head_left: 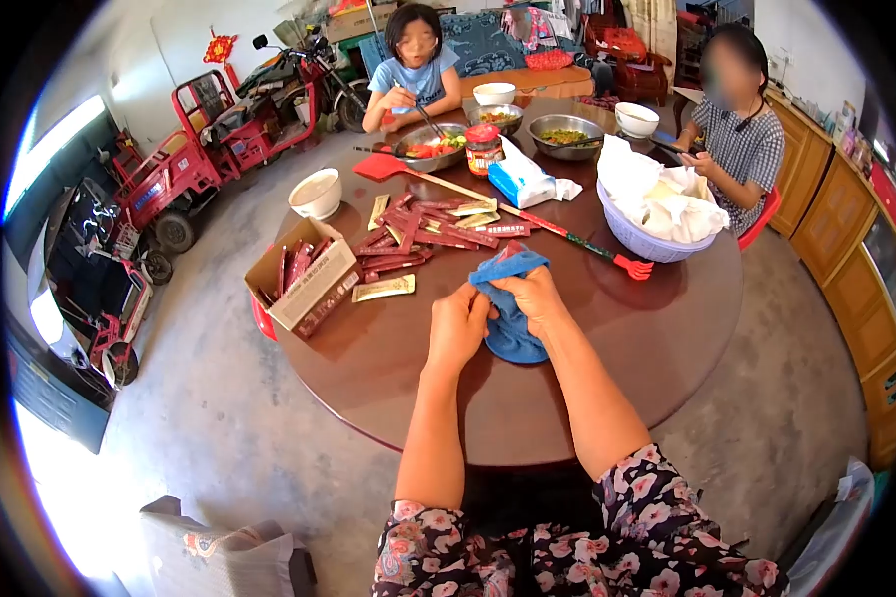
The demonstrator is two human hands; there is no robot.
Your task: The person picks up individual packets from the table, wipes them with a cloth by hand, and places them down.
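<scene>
A blue cloth is bunched up between my hands over the near part of the round brown table. My left hand is closed at the cloth's left edge, fingers curled. My right hand grips its upper right part. A bit of red shows by the cloth's top; whether it is in the cloth or behind it, I cannot tell. Beyond my hands lies a pile of dark red and cream stick packets. Left of the pile, a cardboard box holds more of these packets.
Behind the cloth lies a long-handled red back scratcher. Nearby are a tissue pack, a red-lidded jar, a lilac basket with white paper, a white bowl and metal dishes. Two people sit across the table.
</scene>
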